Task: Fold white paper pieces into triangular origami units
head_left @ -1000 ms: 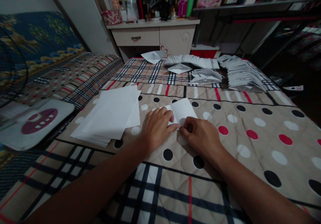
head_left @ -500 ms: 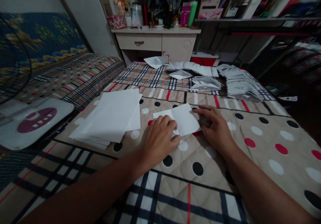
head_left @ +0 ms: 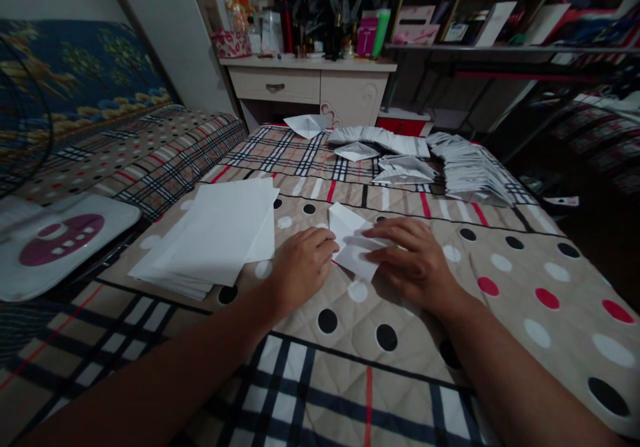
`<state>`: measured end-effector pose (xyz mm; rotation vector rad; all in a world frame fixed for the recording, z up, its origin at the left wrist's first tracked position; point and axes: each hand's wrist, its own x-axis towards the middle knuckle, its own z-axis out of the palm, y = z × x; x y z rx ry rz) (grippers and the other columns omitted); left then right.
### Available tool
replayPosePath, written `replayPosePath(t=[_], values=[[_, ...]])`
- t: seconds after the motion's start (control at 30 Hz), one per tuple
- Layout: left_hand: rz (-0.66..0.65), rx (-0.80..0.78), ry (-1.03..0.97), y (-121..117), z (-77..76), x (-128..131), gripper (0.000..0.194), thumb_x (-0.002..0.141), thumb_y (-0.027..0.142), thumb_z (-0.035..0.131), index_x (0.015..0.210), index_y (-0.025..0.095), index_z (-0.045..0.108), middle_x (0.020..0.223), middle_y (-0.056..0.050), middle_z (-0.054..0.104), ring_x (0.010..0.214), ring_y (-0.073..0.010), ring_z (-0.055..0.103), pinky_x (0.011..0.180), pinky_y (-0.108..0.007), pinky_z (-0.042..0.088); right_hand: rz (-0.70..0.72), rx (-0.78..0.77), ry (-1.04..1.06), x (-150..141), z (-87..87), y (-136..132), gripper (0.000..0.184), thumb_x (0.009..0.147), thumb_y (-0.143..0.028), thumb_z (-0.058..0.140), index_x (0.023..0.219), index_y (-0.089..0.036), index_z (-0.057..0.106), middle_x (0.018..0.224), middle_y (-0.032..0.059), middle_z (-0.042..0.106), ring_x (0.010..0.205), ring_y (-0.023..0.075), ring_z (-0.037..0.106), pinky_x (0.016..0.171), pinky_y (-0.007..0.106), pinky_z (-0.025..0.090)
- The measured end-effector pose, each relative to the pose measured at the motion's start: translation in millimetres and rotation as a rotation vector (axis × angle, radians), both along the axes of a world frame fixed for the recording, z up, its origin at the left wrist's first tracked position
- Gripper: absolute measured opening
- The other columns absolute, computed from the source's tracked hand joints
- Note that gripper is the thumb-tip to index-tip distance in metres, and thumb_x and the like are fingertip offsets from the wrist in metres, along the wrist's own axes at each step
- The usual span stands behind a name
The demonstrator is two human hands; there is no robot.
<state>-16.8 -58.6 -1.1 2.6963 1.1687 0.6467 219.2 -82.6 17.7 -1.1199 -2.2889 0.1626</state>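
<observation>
While curling left hand (head_left: 306,259) against folded paper (head_left: 347,223), spreading right hand (head_left: 419,260) atop, apparently for steadiness. Cannot tell either grip.

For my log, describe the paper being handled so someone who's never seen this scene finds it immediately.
Start with the patterned quilt and find its polka-dot band. There, look between the left hand and right hand for a creased white paper. It is visibly smaller than the flat stacked sheets to its left.
</observation>
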Motion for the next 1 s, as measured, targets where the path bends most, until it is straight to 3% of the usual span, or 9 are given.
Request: replayPosePath(t=[0.13,0.33,0.43,0.57,0.77,1.0], values=[[-0.089,0.018,-0.056,2,-4.0,-6,0.024,0.086,0.009,0.051,0.101,0.017,0.069,0.111,-0.008,0.067,0.105,-0.0215,0.059,0.095,-0.039,0.049,0.121,-0.091,-0.020,-5,-4.8,-1,0.024,0.077,-0.021,0.062,0.098,-0.024,0.073,0.106,0.0055,0.073,0.100,0.0219,0.063,0.094,0.042,0.043],[-0.156,-0.014,-0.091,3,-1.2,-9,0.021,0.086,0.015,0.055,0.093,0.018,0.074,0.107,-0.009,0.068,0.102,-0.0218,0.060,0.093,-0.038,0.050,0.207,-0.188,0.097,-8,-7.7,-2,0.018,0.086,-0.026,0.060,0.097,-0.023,0.074,0.112,0.0075,0.071,0.104,0.0214,0.062,0.092,0.038,0.047],[-0.130,-0.085,-0.195,9,-3.7,-10,0.019,0.084,0.015,0.057,0.089,0.020,0.076,0.102,-0.008,0.069,0.099,-0.0200,0.061,0.090,-0.036,0.051,0.115,-0.293,0.214,-14,-8.2,-3,0.019,0.091,-0.028,0.057,0.097,-0.023,0.074,0.104,0.0069,0.074,0.100,0.0202,0.064,0.090,0.036,0.048],[-0.066,-0.282,-0.349,18,-6.1,-9,0.017,0.083,0.015,0.061,0.080,0.021,0.076,0.095,-0.005,0.070,0.090,-0.0163,0.065,0.083,-0.031,0.052,-0.110,-0.394,0.319,-23,-11.2,-4,0.017,0.089,-0.028,0.058,0.086,-0.020,0.073,0.096,0.0067,0.074,0.090,0.0201,0.066,0.084,0.035,0.049],[0.023,-0.381,-0.405,18,-1.9,-2,0.016,0.080,0.014,0.063,0.071,0.020,0.075,0.090,-0.004,0.070,0.084,-0.0146,0.065,0.073,-0.026,0.052,-0.340,-0.292,0.390,-26,-20.7,1,0.014,0.080,-0.027,0.067,0.069,-0.019,0.066,0.095,0.0063,0.067,0.086,0.0189,0.063,0.078,0.033,0.048],[0.035,-0.361,-0.456,17,-2.6,2,0.009,0.074,0.013,0.072,0.068,0.019,0.074,0.085,-0.003,0.068,0.082,-0.0143,0.065,0.076,-0.028,0.051,-0.485,-0.228,0.291,-30,-24.3,7,0.014,0.076,-0.027,0.071,0.068,-0.017,0.067,0.093,0.0068,0.065,0.081,0.0188,0.062,0.070,0.032,0.046]])
